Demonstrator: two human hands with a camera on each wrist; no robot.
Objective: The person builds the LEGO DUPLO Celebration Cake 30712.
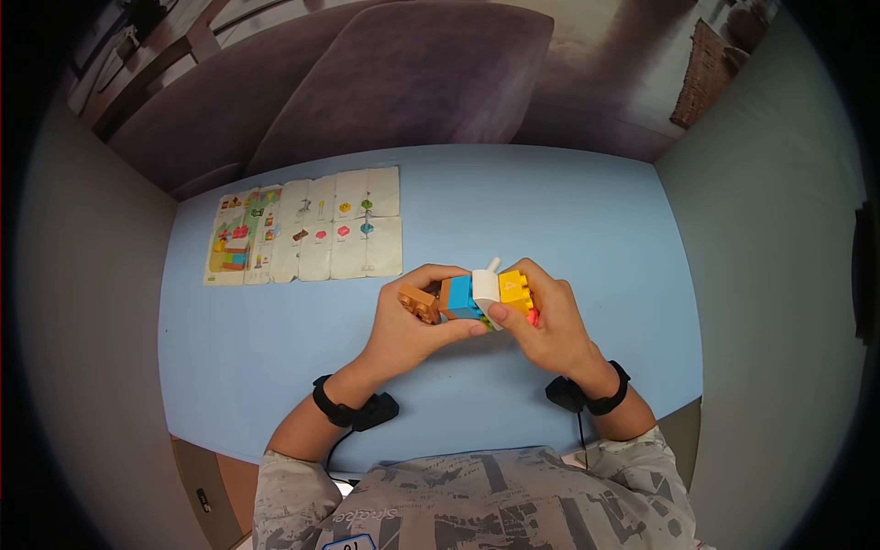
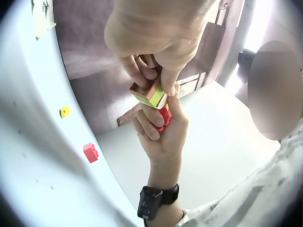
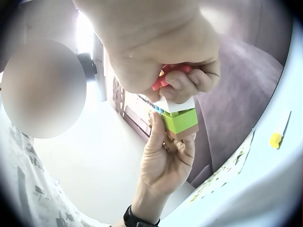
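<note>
Brick model [image 1: 484,287] was aloft between both hands, right of the instruction sheet [image 1: 316,229] and nearer me. Left hand [image 1: 401,323] pinched its brown-and-blue end, right hand [image 1: 554,332] its white-and-yellow end. I judged it light, stiff, slick, apt to part at the joints; best gripped by flat sides. Red piece [image 3: 187,69] was partly hidden by fingers; small print unreadable.
</note>
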